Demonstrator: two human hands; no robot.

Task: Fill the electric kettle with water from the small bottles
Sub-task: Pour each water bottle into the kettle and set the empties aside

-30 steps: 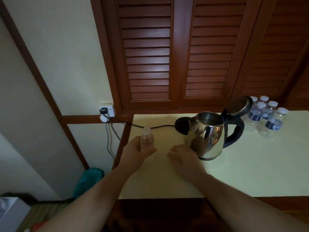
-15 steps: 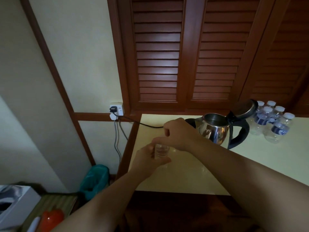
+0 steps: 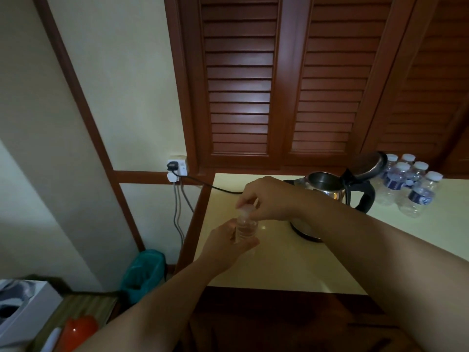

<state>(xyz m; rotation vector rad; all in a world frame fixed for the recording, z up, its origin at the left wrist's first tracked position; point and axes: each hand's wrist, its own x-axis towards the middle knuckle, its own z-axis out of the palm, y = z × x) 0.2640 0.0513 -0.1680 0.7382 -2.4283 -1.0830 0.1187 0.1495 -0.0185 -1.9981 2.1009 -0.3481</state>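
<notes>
Gripping the small water bottle (image 3: 245, 226) upright in the left hand (image 3: 225, 246), just above the counter (image 3: 279, 265); right hand (image 3: 270, 198) fingers pinch its white cap (image 3: 245, 208). Electric kettle (image 3: 327, 191), lid open, sits just behind the right hand; spare bottles (image 3: 408, 185) further right.

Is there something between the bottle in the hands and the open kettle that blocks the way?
Only the right hand, pinching the cap of the bottle, lies between it and the kettle.

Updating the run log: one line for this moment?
step: uncapping | left hand: holds bottle | right hand: on cap | kettle: lid open
</notes>
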